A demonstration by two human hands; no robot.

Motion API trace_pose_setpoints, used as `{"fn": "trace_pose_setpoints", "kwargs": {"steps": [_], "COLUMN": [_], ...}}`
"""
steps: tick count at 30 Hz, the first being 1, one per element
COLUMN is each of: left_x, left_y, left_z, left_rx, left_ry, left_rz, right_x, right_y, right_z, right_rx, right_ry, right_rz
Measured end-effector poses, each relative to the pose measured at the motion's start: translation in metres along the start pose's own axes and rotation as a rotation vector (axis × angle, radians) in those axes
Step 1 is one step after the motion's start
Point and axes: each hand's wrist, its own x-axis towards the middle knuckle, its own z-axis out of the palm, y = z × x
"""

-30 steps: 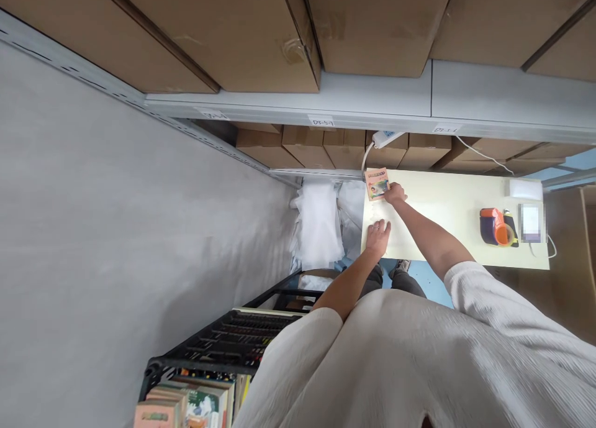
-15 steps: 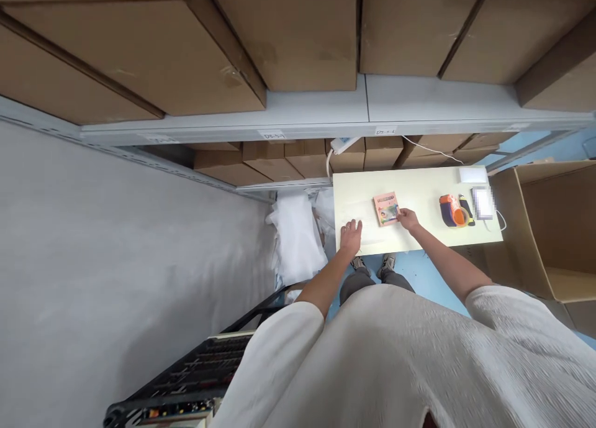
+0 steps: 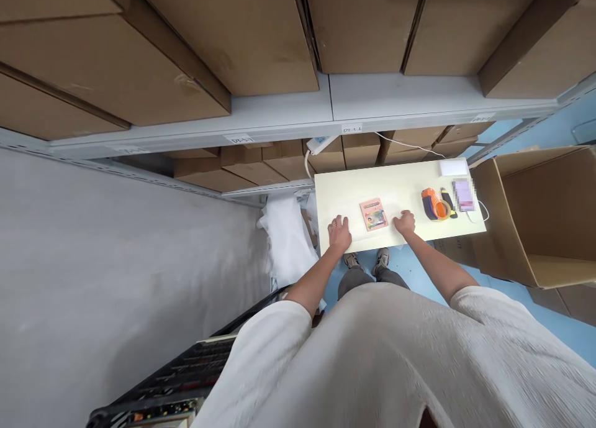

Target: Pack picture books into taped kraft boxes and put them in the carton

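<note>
A small pink book [image 3: 373, 214] lies flat on the pale yellow table [image 3: 405, 182], between my two hands. My left hand [image 3: 339, 233] rests on the table near its left front corner, fingers curled down on the surface, holding nothing. To the right of the book, my right hand [image 3: 405, 222] sits apart from it, loosely curled on the tabletop with nothing in it.
An orange tape dispenser [image 3: 434, 204], a phone [image 3: 462, 195] and a white charger block [image 3: 453, 167] lie at the table's right end. An open cardboard box [image 3: 535, 217] stands right of the table. Shelves of cartons [image 3: 261, 36] rise behind. White bags [image 3: 286, 245] and a black cart [image 3: 186, 384] are at left.
My right hand drew the pink book from the table's far left corner to its middle front, then let go. The left hand stayed on the table. The view swung right.
</note>
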Motion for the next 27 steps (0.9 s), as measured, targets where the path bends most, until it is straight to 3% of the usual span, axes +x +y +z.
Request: {"fn": "trace_pose_setpoints", "kwargs": {"steps": [6,9,16,22,27], "left_x": [0.017,0.027,0.027,0.026,0.026], "left_y": [0.064,0.079,0.075,0.077,0.073], "left_z": [0.015,0.022,0.021,0.020,0.022], "left_rx": [-0.063,-0.038,-0.004,-0.040,-0.094], "left_ry": [-0.081,-0.118,-0.125,-0.114,-0.100], "left_rz": [0.111,0.078,0.083,0.076,0.080], "right_x": [0.016,0.022,0.023,0.003,-0.019], "right_y": [0.002,0.002,0.006,-0.010,-0.029], "right_z": [-0.009,-0.010,-0.012,-0.008,0.011], "right_rx": [-0.015,-0.002,0.184,0.073,-0.027], "right_ry": [-0.019,-0.065,-0.134,-0.199,-0.325], "right_rz": [0.077,0.103,-0.027,-0.250,-0.485]}}
